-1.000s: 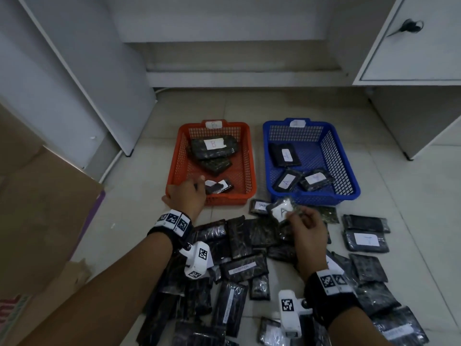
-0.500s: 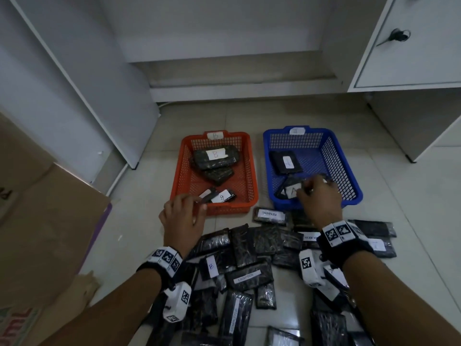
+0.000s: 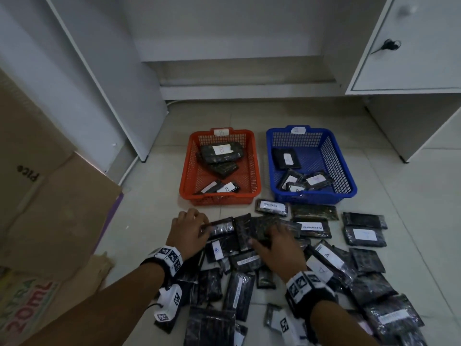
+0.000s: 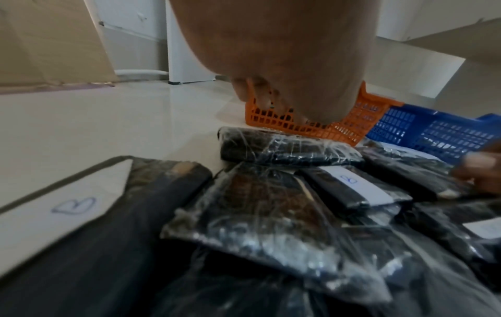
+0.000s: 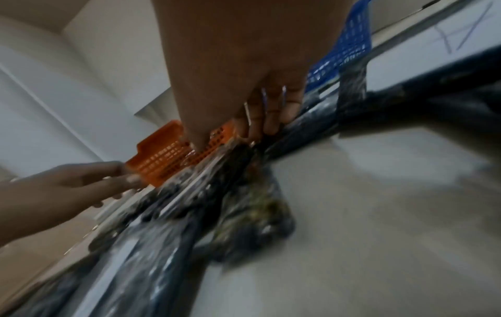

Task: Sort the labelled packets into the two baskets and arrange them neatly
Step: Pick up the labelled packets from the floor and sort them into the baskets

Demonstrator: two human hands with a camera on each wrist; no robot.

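Observation:
On the floor stand an orange basket (image 3: 257, 168) tagged B and a blue basket (image 3: 350, 181). Each holds several black labelled packets, among them a B packet (image 3: 220, 149). In front of them spreads a pile of black packets (image 3: 239, 288), some marked B (image 3: 216, 249) or A (image 3: 326, 255). At the pile's far left corner my left hand (image 3: 202, 224) pinches the end of a black packet (image 3: 222, 227). My right hand (image 3: 267, 236) lies with spread fingers on packets in the middle of the pile. From the right wrist, its fingers (image 5: 268, 122) point down onto the wrappers.
A cardboard box (image 3: 50, 208) leans at the left beside a white panel (image 3: 112, 96). A white cabinet (image 3: 411, 58) with a key in its door overhangs at the right. Packets reading PENDING (image 3: 272, 205) and IN PROGRESS (image 3: 311, 227) lie just before the blue basket.
My right hand carried a packet into the blue basket, left it there and came back to the pile. My left hand drew back from the orange basket's front to the pile's corner.

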